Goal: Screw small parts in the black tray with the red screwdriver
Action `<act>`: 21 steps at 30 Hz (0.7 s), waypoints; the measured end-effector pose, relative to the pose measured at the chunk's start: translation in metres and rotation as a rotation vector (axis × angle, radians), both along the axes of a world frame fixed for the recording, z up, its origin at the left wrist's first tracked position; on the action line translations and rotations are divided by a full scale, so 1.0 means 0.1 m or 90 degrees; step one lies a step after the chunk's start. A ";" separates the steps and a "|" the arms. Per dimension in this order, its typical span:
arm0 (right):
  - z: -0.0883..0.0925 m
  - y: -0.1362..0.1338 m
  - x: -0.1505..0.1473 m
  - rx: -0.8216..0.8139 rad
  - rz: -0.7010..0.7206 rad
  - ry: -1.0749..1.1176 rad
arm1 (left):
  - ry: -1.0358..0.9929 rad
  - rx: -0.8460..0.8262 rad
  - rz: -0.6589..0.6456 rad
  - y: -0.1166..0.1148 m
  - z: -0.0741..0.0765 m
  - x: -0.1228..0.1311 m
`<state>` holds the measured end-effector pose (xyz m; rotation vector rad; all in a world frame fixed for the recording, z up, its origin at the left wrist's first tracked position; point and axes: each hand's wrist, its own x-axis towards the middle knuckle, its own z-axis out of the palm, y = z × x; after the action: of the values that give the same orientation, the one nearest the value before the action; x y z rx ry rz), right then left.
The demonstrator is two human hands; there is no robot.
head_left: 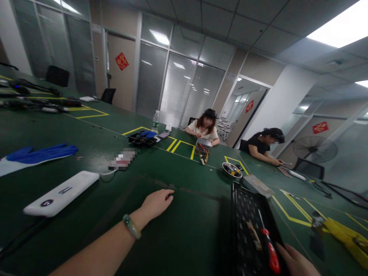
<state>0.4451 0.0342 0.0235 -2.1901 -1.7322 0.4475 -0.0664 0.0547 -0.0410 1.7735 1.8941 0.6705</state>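
Note:
My left hand [156, 205], with a greenish bangle [131, 227] on its wrist, is low over the green tabletop, palm down. Its fingers are loosely bent, with a small gap at the tips and nothing seen between them. At the lower right, my right hand [297, 260] grips the right edge of a black tray [240, 237]; its fingertips are partly hidden. Inside the tray lie a screwdriver [270, 249] with a red and black handle and a small tan piece [254, 234]. The tray looks tilted and somewhat blurred.
On the left are a white power bank [61, 193] and a blue-and-white glove [40, 155]. Beyond the tray stand a metal bowl [232, 170] of small parts and a grey case [257, 186]. Across the table, one person [207, 128] handles a wired metal box [203, 145]; another person [260, 147] sits farther right.

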 end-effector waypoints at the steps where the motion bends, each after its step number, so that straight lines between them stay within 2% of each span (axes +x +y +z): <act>1: 0.02 0.00 -0.23 -0.006 0.025 0.016 | -0.003 0.001 -0.001 0.01 -0.01 0.00; 4: 0.08 0.02 -0.88 -0.038 0.108 0.036 | -0.011 0.012 -0.008 0.04 -0.05 -0.02; 6: 0.08 0.06 -1.26 -0.034 0.132 0.053 | -0.021 0.024 -0.017 0.08 -0.07 -0.02; 11: -0.04 0.19 -1.94 -0.003 0.175 0.057 | -0.076 0.071 -0.048 0.13 -0.07 0.01; 16: -0.19 0.29 -2.29 0.008 0.195 0.034 | -0.140 0.110 -0.050 0.12 -0.02 0.04; 21: -0.32 0.41 -2.38 -0.012 0.210 0.012 | -0.146 0.105 0.002 0.16 -0.03 0.01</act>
<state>0.2071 0.0749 -0.0080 -1.9068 -2.0951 0.5610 -0.0654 0.0703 -0.0443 1.7077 1.7306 1.0099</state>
